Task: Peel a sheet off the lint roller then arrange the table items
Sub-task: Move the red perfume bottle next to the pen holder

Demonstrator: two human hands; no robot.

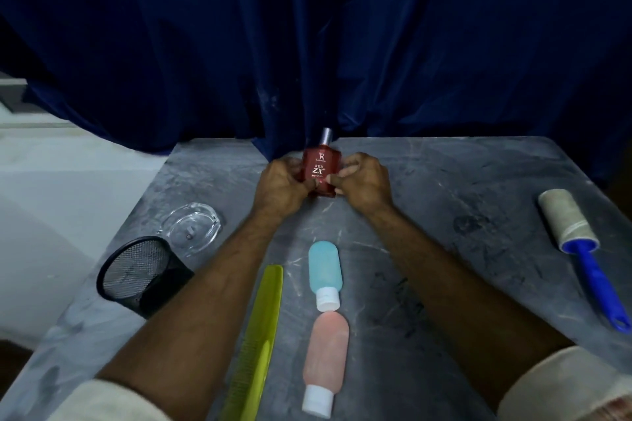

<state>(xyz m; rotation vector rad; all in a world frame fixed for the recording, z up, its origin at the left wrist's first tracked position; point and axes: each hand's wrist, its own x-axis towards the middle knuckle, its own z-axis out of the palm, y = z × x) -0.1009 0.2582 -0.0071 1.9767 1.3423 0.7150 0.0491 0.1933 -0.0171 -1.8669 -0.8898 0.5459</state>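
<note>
1. I have both hands out at the far middle of the table [444, 181]; my left hand [282, 186] and my right hand [362, 183] are each closed around a side of the red perfume bottle [320, 169], fingers curled on its flanks; gripping it from both sides lets me square its label toward me and seat it upright, cap toward the blue curtain [307, 44], without tipping it.

2. The lint roller [578, 243] lies alone near the right edge, well apart from my hands, its pale roll pointing away and its blue handle toward me; neither hand touches it; I cannot tell from here whether a sheet is already off, though the roll looks dull and used.

3. Down the centre, between my forearms, the blue squeeze bottle [325, 270] and the pink squeeze bottle [326, 359] lie end to end, the blue one's white cap touching the pink one's base; I judge that this is a deliberate column, and the perfume bottle is going in at its head.

4. The yellow-green comb [261, 342] lies just beside that column on the left, roughly parallel, which fits the same tidy line-up.

5. On the left, the clear glass dish [193, 227] sits flat; the black mesh cup [142, 275] lies tipped on its side near the table's edge; I judge that it needs standing up next, and it could roll off if nudged.
</note>
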